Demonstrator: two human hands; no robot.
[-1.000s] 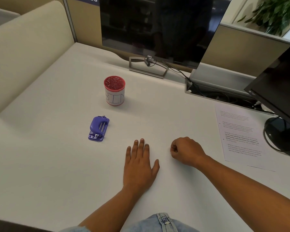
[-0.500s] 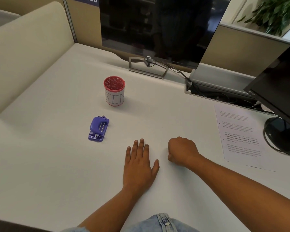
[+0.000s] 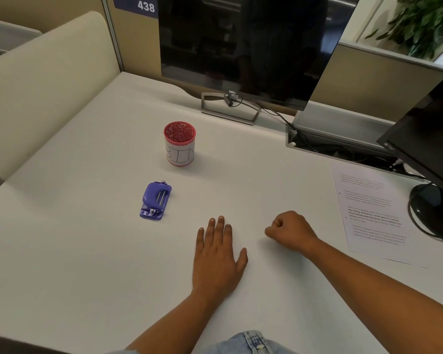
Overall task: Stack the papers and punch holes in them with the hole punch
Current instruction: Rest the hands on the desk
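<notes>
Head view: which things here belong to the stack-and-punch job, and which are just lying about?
For the job: papers at the right; purple hole punch; left hand, flat on the desk; right hand, in a fist, holding nothing.

Lying about: red cup marked BIN; middle monitor; right monitor; cables; plant.
</notes>
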